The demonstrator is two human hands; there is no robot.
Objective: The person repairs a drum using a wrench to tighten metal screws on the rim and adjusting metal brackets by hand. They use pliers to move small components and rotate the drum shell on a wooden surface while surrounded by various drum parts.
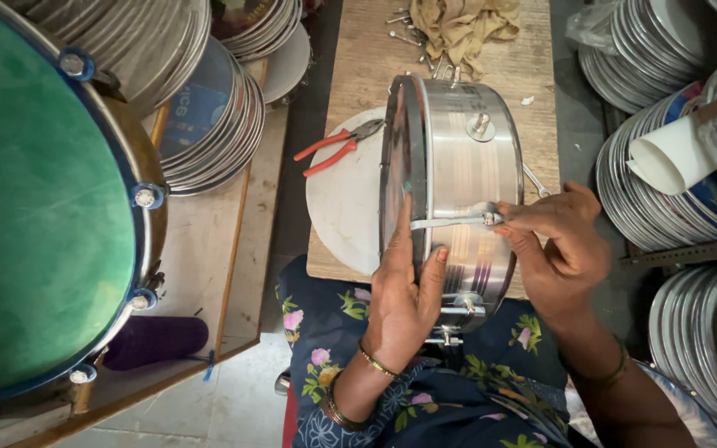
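The steel drum [458, 182] stands on its edge at the near end of the wooden table [541, 75], and my left hand [400, 290] is closed around its rim to hold it. My right hand [558, 241] grips a small metal hook [454, 221] on the drum's side. Red pliers [334, 148] lie on a white disc [342, 199] to the left, a cloth [462, 25] lies at the far end.
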